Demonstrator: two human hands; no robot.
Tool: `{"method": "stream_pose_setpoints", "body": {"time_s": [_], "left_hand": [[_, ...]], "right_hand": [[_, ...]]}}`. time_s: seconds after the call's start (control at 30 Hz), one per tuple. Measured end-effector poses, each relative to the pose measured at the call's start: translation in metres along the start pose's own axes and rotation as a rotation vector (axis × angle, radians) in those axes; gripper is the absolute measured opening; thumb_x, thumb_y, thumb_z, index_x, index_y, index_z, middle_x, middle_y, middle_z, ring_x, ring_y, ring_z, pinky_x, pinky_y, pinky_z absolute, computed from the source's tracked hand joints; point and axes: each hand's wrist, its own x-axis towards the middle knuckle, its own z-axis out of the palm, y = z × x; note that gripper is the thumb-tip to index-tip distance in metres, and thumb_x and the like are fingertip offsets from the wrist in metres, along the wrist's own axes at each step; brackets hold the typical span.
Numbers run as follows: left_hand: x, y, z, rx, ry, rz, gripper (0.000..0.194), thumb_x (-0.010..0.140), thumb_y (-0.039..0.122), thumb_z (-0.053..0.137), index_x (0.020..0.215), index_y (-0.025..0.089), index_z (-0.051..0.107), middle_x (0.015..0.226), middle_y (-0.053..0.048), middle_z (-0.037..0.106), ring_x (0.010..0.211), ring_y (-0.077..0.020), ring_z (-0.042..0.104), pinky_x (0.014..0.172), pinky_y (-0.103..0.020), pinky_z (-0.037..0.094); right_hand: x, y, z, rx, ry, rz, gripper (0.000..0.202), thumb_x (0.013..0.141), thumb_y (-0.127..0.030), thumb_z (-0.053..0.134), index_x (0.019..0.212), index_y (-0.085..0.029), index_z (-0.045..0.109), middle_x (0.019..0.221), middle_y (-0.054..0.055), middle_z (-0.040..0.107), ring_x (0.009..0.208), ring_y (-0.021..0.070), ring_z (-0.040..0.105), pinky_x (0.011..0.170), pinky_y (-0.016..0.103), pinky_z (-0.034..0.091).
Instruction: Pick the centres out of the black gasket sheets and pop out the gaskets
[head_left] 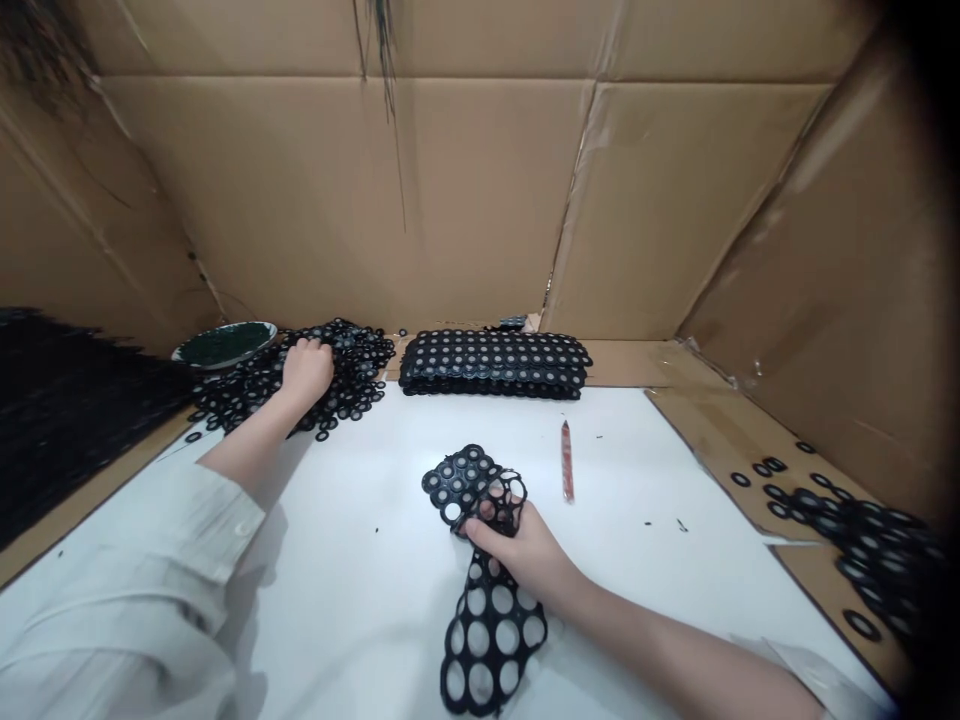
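My right hand (534, 555) grips a black mesh of joined rings (487, 640) near its middle. The mesh folds over at the thumb; its upper part has smaller holes, and its lower part, with larger holes, hangs towards me. On the far left, my left hand (308, 370) is down in a heap of loose small black rings (349, 375). Its fingers are curled together, and their tips are hidden, so whatever is between them does not show.
A stack of black ring strips (495, 362) lies at the back. A red pencil-like stick (567, 462) rests on the white board (337, 600). A dish with dark green contents (227, 344) stands back left. Larger black rings (862, 540) lie at right. Cardboard walls (487, 170) enclose the table.
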Motion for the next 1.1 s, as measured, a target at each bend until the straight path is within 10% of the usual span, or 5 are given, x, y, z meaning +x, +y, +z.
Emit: {"method": "stream_pose_setpoints", "body": {"time_s": [0.13, 0.37, 0.5, 0.67, 1.1], "left_hand": [[-0.030, 0.055, -0.029, -0.074, 0.040, 0.073, 0.027, 0.084, 0.028, 0.033, 0.083, 0.014, 0.055, 0.097, -0.014, 0.056, 0.094, -0.0254, 0.048, 0.079, -0.037, 0.036], [-0.136, 0.161, -0.095, -0.568, -0.541, 0.345, 0.026, 0.079, 0.044, 0.047, 0.086, 0.019, 0.050, 0.065, 0.000, 0.058, 0.058, -0.0160, 0.052, 0.053, -0.026, 0.037], [-0.135, 0.162, -0.089, -0.821, -0.709, 0.207, 0.021, 0.087, 0.032, 0.035, 0.076, 0.020, 0.049, 0.063, 0.002, 0.058, 0.056, -0.0125, 0.053, 0.051, -0.023, 0.039], [-0.111, 0.141, -0.079, -0.707, -0.188, -0.137, 0.024, 0.087, 0.028, 0.033, 0.075, 0.019, 0.051, 0.065, 0.001, 0.058, 0.060, -0.0134, 0.054, 0.054, -0.024, 0.041], [-0.152, 0.167, -0.076, -0.720, -0.473, 0.292, 0.021, 0.088, 0.022, 0.030, 0.087, 0.019, 0.051, 0.075, -0.001, 0.059, 0.063, -0.0126, 0.056, 0.056, -0.025, 0.045]], "right_hand": [[0.002, -0.001, -0.002, -0.010, 0.052, 0.001, 0.017, 0.070, -0.034, 0.059, 0.070, -0.018, 0.053, 0.068, 0.000, 0.054, 0.056, 0.0108, 0.048, 0.055, 0.026, 0.042], [0.000, -0.004, -0.002, 0.035, 0.012, -0.057, 0.019, 0.072, -0.033, 0.056, 0.083, -0.017, 0.057, 0.075, 0.001, 0.058, 0.056, 0.0091, 0.049, 0.048, 0.022, 0.041], [-0.002, -0.006, 0.000, 0.046, -0.036, -0.061, 0.019, 0.074, -0.033, 0.055, 0.084, -0.017, 0.059, 0.077, 0.002, 0.062, 0.066, 0.0127, 0.056, 0.057, 0.025, 0.045], [-0.003, -0.003, 0.003, 0.003, -0.030, -0.061, 0.010, 0.073, -0.027, 0.056, 0.076, -0.017, 0.059, 0.080, 0.002, 0.064, 0.078, 0.0151, 0.058, 0.071, 0.028, 0.046], [-0.007, -0.001, 0.001, 0.098, -0.166, -0.084, 0.016, 0.075, -0.034, 0.055, 0.077, -0.018, 0.052, 0.073, -0.001, 0.057, 0.074, 0.0129, 0.056, 0.077, 0.030, 0.045]]}}
